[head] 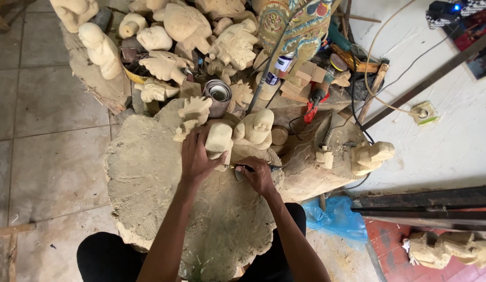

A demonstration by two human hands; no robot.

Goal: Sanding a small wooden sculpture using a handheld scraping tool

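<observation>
Both my forearms reach out over the big worn stump block [149,177] that serves as my bench, knees in black just below it. My left hand [197,156] wraps around the pale wooden carving [219,140], steadying it upright near the far middle of the block. My right hand [258,175] is closed around a small dark-handled carving tool [248,168], its tip pointed at the base of the piece.

By my reckoning the work is at an early stage: the piece has a rounded, blocky form with no fine detail that I can make out, so shaping is begun and finishing remains. Dust and shavings coat the block.

Just beyond stands a rounder figure carving [256,127], nearly touching the one I hold, and a smaller rough one [193,110] to its left. A metal tin [218,95] sits behind them, then a crowded heap of unfinished figures. Cables [358,104] and hand tools lie to the right, close enough to crowd my elbow room.
</observation>
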